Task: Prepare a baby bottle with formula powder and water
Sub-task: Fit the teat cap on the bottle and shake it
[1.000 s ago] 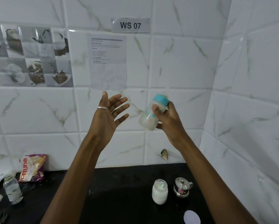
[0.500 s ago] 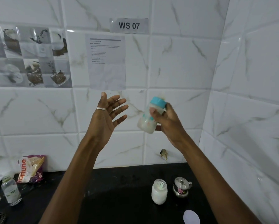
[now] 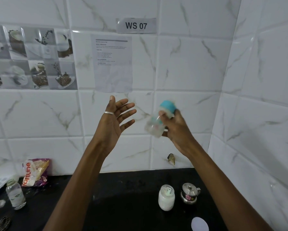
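My right hand grips a baby bottle with a teal cap, held up in front of the tiled wall and tilted, cap toward the upper right. The bottle is blurred by motion and looks cloudy white inside. My left hand is raised beside it, palm toward the bottle, fingers spread and holding nothing; a ring sits on the thumb. On the black counter below stands an open jar of white powder with a scoop inside. A small clear water bottle stands at the far left.
A small steel lidded pot stands right of the powder jar. A white round lid lies near the front edge. A purple "fortune" packet leans on the wall at left. Tiled walls meet in a corner at right.
The bottle in my right hand has swung slightly between frames, blurred as it shakes. My left hand stays raised and spread.
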Demonstrator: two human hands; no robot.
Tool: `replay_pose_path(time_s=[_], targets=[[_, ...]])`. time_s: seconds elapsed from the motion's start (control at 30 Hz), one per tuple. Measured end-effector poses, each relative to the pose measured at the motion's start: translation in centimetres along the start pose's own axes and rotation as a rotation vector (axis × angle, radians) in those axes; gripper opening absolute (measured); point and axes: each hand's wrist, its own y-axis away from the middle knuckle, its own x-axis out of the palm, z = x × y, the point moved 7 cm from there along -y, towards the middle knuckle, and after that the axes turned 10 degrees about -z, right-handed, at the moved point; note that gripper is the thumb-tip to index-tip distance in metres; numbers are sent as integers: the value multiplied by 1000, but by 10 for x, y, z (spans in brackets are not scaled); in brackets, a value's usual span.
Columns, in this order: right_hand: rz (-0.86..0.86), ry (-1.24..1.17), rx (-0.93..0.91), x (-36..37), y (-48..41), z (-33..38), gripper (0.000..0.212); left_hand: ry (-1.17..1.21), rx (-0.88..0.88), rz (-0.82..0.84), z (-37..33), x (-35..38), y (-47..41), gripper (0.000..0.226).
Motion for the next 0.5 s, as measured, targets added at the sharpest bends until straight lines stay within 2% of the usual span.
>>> replay_pose_path(time_s=[0.07, 0.17, 0.2, 0.3, 0.37, 0.47, 0.5], targets=[[57, 64, -4, 3, 3, -2, 54, 6, -2, -10, -1, 0, -1, 55], [-133, -231, -18, -11, -4, 7, 55, -3, -2, 5, 0, 1, 1, 57], [-160, -248, -28, -12, -5, 9, 57, -6, -2, 6, 1, 0, 1, 57], [-8, 31, -32, 1, -1, 3, 49, -2, -6, -12, 0, -1, 1, 56], [30, 89, -34, 3, 2, 1, 48, 0, -2, -21, -1, -1, 1, 56], [-122, -138, -48, -6, -2, 6, 57, -10, -3, -2, 0, 1, 3, 55], [-123, -141, -59, -5, -2, 8, 56, -12, -4, 1, 0, 1, 3, 54]])
